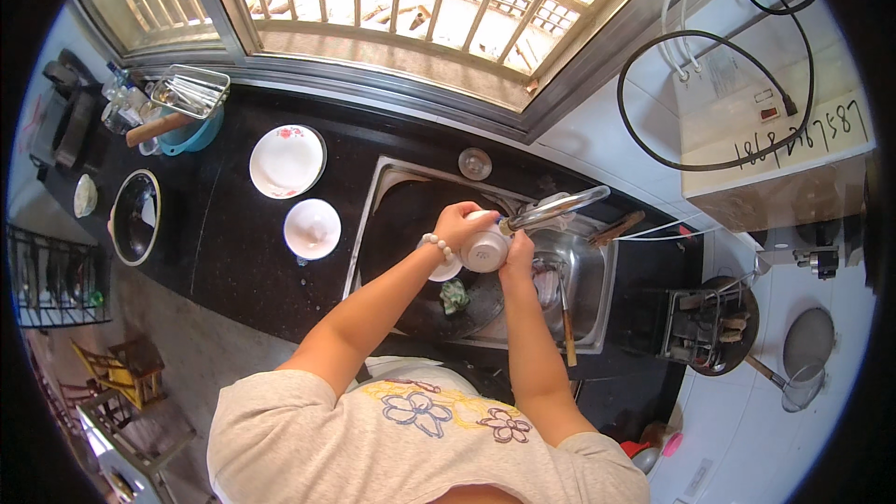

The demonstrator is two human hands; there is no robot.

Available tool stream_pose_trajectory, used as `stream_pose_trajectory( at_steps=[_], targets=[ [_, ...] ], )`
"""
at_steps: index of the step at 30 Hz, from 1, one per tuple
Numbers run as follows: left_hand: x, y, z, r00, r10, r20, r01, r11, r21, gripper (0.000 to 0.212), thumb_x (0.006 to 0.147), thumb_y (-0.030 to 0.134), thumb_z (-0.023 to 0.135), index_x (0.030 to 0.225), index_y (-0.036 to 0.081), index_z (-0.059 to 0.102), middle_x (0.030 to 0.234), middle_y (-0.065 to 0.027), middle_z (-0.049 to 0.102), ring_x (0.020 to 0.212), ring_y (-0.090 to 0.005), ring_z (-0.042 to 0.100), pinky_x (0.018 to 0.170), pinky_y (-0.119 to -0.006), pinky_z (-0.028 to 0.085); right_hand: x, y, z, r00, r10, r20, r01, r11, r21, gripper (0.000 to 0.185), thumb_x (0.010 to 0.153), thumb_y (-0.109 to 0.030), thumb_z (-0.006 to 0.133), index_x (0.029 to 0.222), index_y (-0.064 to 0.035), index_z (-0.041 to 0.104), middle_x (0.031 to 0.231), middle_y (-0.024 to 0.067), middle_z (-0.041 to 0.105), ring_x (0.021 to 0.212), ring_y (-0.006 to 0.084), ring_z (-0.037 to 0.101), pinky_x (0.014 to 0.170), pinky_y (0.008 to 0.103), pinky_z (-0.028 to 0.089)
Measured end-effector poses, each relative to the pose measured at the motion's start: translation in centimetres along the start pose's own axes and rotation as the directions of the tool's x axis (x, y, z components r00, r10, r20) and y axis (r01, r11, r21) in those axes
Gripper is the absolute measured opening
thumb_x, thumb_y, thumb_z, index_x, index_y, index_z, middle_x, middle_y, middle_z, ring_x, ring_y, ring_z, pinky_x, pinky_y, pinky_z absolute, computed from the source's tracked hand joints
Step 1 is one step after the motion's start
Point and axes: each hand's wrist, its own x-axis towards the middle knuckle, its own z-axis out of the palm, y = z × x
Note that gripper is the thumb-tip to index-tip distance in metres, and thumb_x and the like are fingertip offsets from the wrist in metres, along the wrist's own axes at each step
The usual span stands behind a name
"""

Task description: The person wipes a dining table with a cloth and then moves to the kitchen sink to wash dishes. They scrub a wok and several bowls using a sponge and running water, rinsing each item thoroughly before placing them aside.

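My left hand (462,227) and my right hand (516,257) grip a small white bowl (484,252) from both sides, its base facing the camera, close to the tip of the chrome faucet (560,206). A bead bracelet is on my left wrist. Below the hands a dark wok (413,308) lies over the left basin of the steel sink (607,294). Inside it are another white dish (446,270), partly hidden by my left hand and the bowl, and a green and white cloth (455,295). The right basin holds a wooden-handled utensil (567,325).
Left of the sink stand a white bowl (312,229), floral plates (287,161), a dark round vessel (136,217) and a blue basin (196,136). A glass dish (474,164) and a brush (616,227) sit behind the sink. A utensil rack (693,329) stands at right.
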Motion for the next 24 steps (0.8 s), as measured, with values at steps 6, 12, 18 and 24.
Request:
stream_pose_trajectory(
  at_steps=[6, 12, 18, 24],
  targets=[
    [-2.3, -0.6, 1.0, 0.991, 0.091, -0.098, -0.102, 0.987, -0.122, 0.044, 0.075, 0.029, 0.072, 0.101, -0.002, 0.058, 0.090, -0.0087, 0.062, 0.079, -0.0123, 0.058, 0.071, -0.026, 0.048, -1.8, -0.2, 1.0, 0.967, 0.216, 0.134, -0.252, 0.872, 0.419, 0.044, 0.092, -0.040, 0.046, 0.119, -0.0054, 0.049, 0.113, 0.0073, 0.057, 0.102, 0.0243, 0.058, 0.082, 0.0374, 0.049],
    [-0.2, -2.1, -0.4, 0.996, -0.045, -0.077, 0.025, 0.969, -0.246, 0.034, 0.087, 0.032, 0.058, 0.089, -0.002, 0.063, 0.078, -0.0041, 0.062, 0.068, -0.0089, 0.056, 0.062, -0.023, 0.044, -2.2, 0.8, -0.1, 0.978, -0.016, 0.206, 0.050, 0.985, -0.162, 0.037, 0.088, -0.038, 0.055, 0.102, -0.0036, 0.058, 0.085, 0.0012, 0.060, 0.075, 0.0101, 0.056, 0.066, 0.0231, 0.044],
    [-0.3, -1.2, -0.7, 0.989, -0.140, -0.044, 0.126, 0.964, -0.234, 0.036, 0.085, 0.034, 0.062, 0.089, -0.001, 0.062, 0.081, -0.0061, 0.064, 0.072, -0.0109, 0.058, 0.065, -0.024, 0.046, -3.0, -1.0, 1.3, 0.981, -0.129, 0.147, 0.140, 0.988, -0.067, 0.027, 0.091, -0.021, 0.048, 0.098, 0.0020, 0.059, 0.092, 0.0089, 0.062, 0.082, 0.0172, 0.060, 0.071, 0.0296, 0.047],
    [-1.8, -0.7, 0.7, 0.984, -0.024, -0.177, -0.005, 0.986, -0.164, 0.040, 0.079, 0.035, 0.069, 0.094, -0.001, 0.059, 0.085, -0.0066, 0.063, 0.073, -0.0103, 0.059, 0.066, -0.025, 0.047, -2.1, -1.4, 2.4, 0.993, 0.117, -0.022, -0.104, 0.944, 0.312, 0.035, 0.094, -0.027, 0.045, 0.109, 0.0030, 0.053, 0.101, 0.0114, 0.061, 0.091, 0.0234, 0.061, 0.078, 0.0347, 0.051]
  ],
)
